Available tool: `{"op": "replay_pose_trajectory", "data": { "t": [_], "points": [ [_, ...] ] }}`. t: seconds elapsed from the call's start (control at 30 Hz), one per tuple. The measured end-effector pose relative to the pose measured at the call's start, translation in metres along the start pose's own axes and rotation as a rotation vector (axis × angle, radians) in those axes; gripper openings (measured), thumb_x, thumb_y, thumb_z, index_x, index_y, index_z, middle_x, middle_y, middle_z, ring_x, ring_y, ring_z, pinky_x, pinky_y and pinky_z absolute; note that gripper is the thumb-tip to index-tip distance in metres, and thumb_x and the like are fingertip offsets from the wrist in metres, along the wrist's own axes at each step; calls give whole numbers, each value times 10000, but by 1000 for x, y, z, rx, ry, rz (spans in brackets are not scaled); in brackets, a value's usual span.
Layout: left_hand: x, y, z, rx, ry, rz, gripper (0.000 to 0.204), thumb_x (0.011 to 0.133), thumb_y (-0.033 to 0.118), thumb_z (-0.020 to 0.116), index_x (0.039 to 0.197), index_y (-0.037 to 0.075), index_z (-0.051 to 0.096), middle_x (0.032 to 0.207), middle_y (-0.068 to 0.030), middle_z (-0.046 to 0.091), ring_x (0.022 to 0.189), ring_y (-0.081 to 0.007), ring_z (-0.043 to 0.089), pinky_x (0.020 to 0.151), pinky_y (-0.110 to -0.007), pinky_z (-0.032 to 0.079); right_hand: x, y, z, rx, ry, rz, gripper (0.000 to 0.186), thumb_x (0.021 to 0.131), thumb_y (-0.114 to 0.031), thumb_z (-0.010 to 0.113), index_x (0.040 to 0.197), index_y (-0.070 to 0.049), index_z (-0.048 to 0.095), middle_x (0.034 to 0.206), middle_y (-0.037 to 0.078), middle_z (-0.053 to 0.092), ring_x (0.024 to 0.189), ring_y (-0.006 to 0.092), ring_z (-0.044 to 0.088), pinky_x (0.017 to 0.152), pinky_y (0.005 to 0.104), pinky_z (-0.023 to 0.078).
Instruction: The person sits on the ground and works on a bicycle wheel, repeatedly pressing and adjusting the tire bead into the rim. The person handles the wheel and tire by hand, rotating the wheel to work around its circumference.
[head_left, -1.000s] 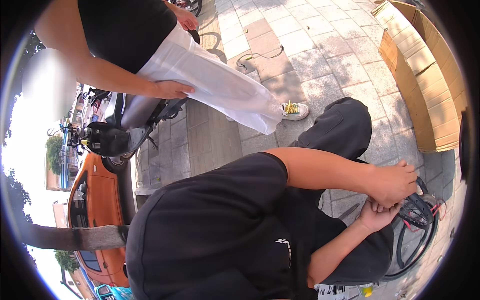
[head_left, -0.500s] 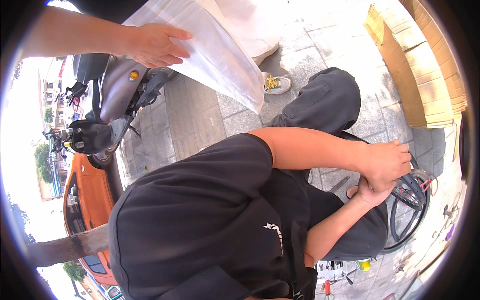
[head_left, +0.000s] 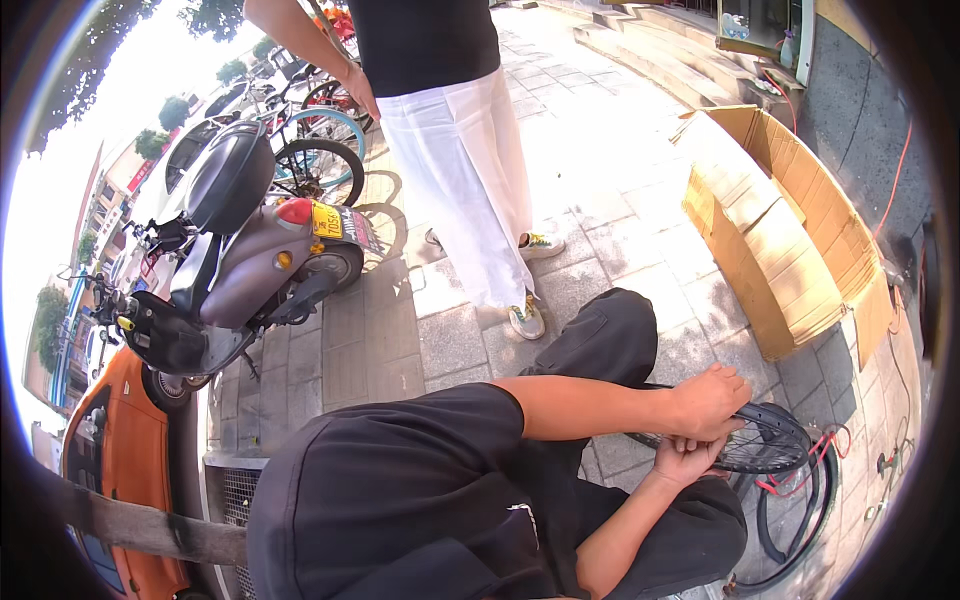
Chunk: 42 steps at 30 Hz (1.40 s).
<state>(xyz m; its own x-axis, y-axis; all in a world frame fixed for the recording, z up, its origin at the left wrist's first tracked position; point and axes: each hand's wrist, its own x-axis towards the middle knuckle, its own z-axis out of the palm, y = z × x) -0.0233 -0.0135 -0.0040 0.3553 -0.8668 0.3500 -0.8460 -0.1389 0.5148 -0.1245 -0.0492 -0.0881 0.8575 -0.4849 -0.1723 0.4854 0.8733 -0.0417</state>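
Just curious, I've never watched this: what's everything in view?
Thin-spoked round wheel: 1, black, at both hands
Loose rubber loops: count unclear, black, lower right
Thin cords: at least 2, red, right side
Open cardboard box: 1, brown, right
Standing person: 1, black-and-white clothes, top middle
Scooter with top case: 1, grey-black, left
Car: 1, orange, lower left
Bicycles: several, black-and-blue, behind scooter
Stone steps: several, pale, top right
Paving slabs: many, grey, ground
Rough bar: 1, brown, lower left
Own shirt and trousers: black, bottom
Left hand: 1, bare, wheel's edge
Right hand: 1, bare, just below
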Motion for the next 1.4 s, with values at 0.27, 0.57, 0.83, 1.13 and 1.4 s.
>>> {"op": "replay_pose_trajectory", "data": {
  "t": [0.27, 0.57, 0.83, 1.13, 1.4],
  "points": [
    [0, 5, 4, -142, 28, 283, 452, 805, 181, 726, 1159, -44, 558, 1139, -243, 551, 1084, -423, 553, 926, -490, 477, 2, -6, 64, -23, 592, -113, 403, 1036, -495, 562, 741, -222, 538, 588, -75, 453, 428, 75, 371, 412, 256, 343],
    [0, 1, 13, 100, 83, 162, 299, 850, 253, 753, 991, 50, 584, 920, -127, 624, 963, -356, 611, 867, -474, 473, -14, -12, 41, -213, 283, -59, 399, 1078, -468, 536, 820, -173, 608, 567, -48, 433, 407, 102, 358, 365, 251, 311],
    [-9, 9, 21, 38, 64, 78, 333, 780, 288, 731, 958, 21, 644, 905, -152, 691, 940, -367, 673, 860, -475, 529, -18, -21, 20, -387, 285, -30, 333, 1054, -439, 557, 888, -154, 601, 640, -35, 494, 466, 110, 412, 414, 270, 358],
    [-11, 16, 14, -144, 59, 194, 385, 793, 283, 751, 1050, 15, 652, 929, -175, 631, 941, -378, 610, 807, -483, 528, -11, -4, 53, -171, 522, -183, 287, 1018, -458, 568, 980, -175, 598, 766, -37, 560, 511, 109, 438, 466, 287, 413],
    [-9, 4, 2, -212, 45, 279, 413, 793, 210, 757, 1098, -44, 645, 996, -191, 600, 989, -377, 577, 845, -469, 515, -13, -11, 59, -109, 583, -72, 314, 1008, -472, 574, 930, -170, 609, 729, -43, 571, 487, 113, 435, 418, 279, 373]
  ]
}}
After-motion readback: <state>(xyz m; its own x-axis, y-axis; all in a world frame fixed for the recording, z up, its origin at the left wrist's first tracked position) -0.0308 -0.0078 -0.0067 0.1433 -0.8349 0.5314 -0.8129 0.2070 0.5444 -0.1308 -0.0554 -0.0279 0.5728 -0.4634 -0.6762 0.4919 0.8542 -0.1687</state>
